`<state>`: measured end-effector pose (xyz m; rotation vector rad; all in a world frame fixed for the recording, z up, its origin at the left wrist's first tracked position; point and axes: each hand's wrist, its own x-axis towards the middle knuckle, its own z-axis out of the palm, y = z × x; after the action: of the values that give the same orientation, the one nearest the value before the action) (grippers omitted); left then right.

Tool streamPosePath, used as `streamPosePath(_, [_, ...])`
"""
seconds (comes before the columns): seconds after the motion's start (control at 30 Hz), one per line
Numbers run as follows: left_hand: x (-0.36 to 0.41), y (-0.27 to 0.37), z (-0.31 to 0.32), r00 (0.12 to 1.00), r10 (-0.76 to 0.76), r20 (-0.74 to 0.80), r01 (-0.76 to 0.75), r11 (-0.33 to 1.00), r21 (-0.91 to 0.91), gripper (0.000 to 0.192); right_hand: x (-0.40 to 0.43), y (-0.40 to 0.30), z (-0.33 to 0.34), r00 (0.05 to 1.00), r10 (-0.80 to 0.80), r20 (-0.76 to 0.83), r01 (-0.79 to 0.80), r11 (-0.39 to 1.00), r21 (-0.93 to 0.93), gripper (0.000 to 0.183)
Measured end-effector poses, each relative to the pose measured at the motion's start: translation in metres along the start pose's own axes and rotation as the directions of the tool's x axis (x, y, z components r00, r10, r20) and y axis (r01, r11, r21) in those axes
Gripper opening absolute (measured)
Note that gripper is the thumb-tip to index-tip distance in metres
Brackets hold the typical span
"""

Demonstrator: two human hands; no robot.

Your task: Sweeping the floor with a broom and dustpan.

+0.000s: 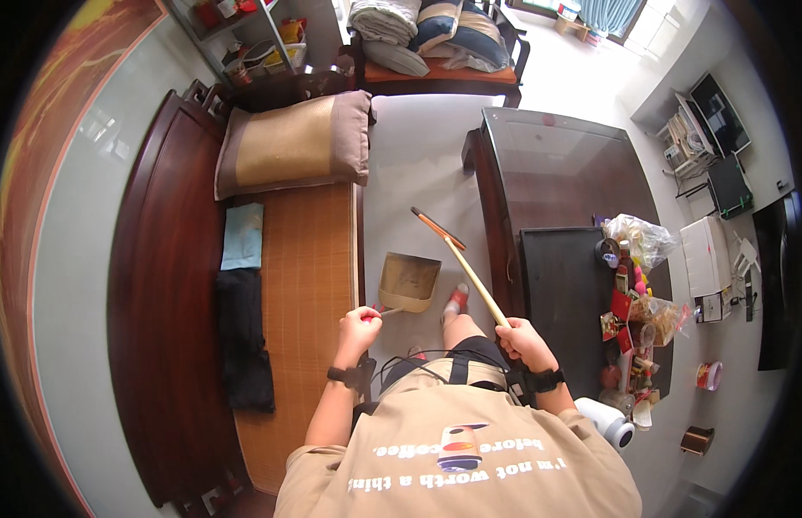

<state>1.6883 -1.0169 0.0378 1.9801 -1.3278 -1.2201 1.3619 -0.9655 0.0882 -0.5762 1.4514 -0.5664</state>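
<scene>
My left hand (360,331) grips the handle of a beige dustpan (408,282), whose pan hangs over or rests on the floor ahead of me; I cannot tell which. In my right hand (525,343) is the pale yellow stick of a broom (475,278). Its narrow orange and black head (438,228) points away from me, beyond the dustpan and to its right. Between broom and dustpan the two tools stay apart. A red slipper (459,298) on my foot shows beside the dustpan.
On the left runs a dark wooden bench (310,259) with a woven mat, a pillow (290,144) and folded clothes (245,337). To the right stands a glass-topped wooden table (569,162) bearing bags, bottles and small packets (634,291). A cushion-laden armchair (439,71) closes the far end.
</scene>
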Motion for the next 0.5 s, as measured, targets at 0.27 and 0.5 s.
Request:
streamPosePath(0.27, [0.094,0.039,0.004,1.000,0.009,-0.030,-0.010,1.000,-0.019,0.015,0.113,-0.082,-0.005,1.000,-0.001,0.007,0.001,1.000,0.000,0.020])
streamPosePath(0.5, [0.187,0.101,0.023,0.999,-0.048,-0.024,0.049,0.999,0.023,0.017,0.217,-0.198,-0.029,0.998,0.046,-0.046,-0.054,0.978,-0.203,0.017])
